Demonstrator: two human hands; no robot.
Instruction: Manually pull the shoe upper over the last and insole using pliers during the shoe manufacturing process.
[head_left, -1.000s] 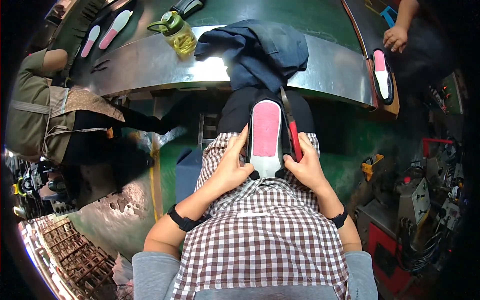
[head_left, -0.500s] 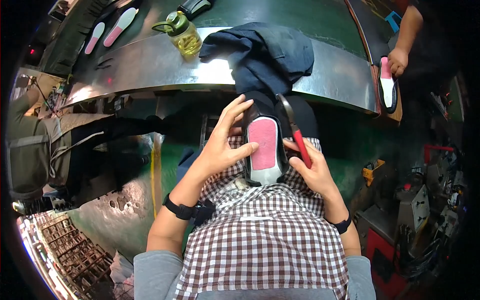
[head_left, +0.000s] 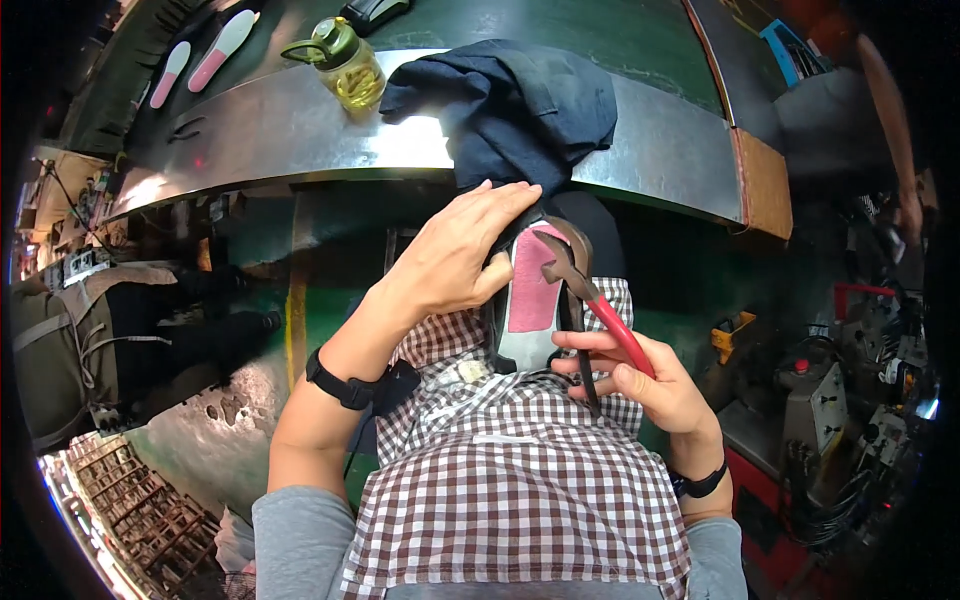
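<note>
A dark shoe [head_left: 530, 300] lies sole side up on my lap, its underside pink toward the far end and whitish nearer me. My left hand [head_left: 450, 250] is wrapped over its far left side, thumb bent against the pink part. In my right hand [head_left: 650, 380] is a pair of pincers [head_left: 620, 330] with a red handle and a second, dark-looking one. My fingers reach between the spread handles. The metal jaws are parted and lie over the right side of the pink area; whether they touch it, I cannot tell.
Ahead is a metal-edged bench [head_left: 270, 125] with a dark cloth [head_left: 520, 100], a bottle [head_left: 350, 70] and pink-and-white insoles [head_left: 222, 50]. A person [head_left: 110, 340] is at left, another person's arm [head_left: 890, 120] at far right. Machinery [head_left: 825, 410] stands to the right.
The pincers have swung from beside the shoe to over it, their handles now spread. My left hand has moved toward the shoe's far end. The other person's hand and shoe have left the right bench.
</note>
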